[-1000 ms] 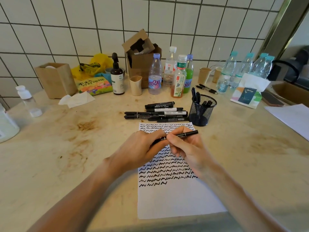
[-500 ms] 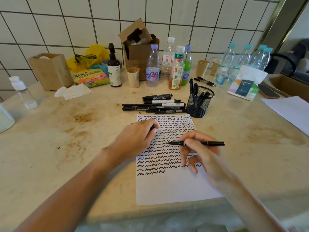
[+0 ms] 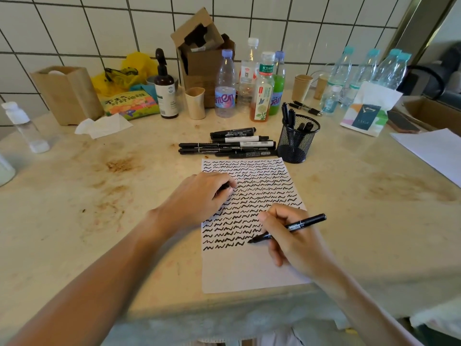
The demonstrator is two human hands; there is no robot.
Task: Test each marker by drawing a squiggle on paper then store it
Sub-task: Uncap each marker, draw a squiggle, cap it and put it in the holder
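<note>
**Tip poised at the last row**

The right hand (image 3: 294, 239) pinches the slim black marker (image 3: 289, 228), long axis running lower left to upper right, tip meeting the white squiggle-covered paper (image 3: 249, 268) at frame centre. The left hand (image 3: 199, 196), curled around something dark, rests on the sheet.

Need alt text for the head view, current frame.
A right hand holds an uncapped black marker, tip at the end of the last squiggle row on a sheet of paper, while the left hand rests on the sheet gripping something dark. More markers lie beside a mesh cup.
</note>
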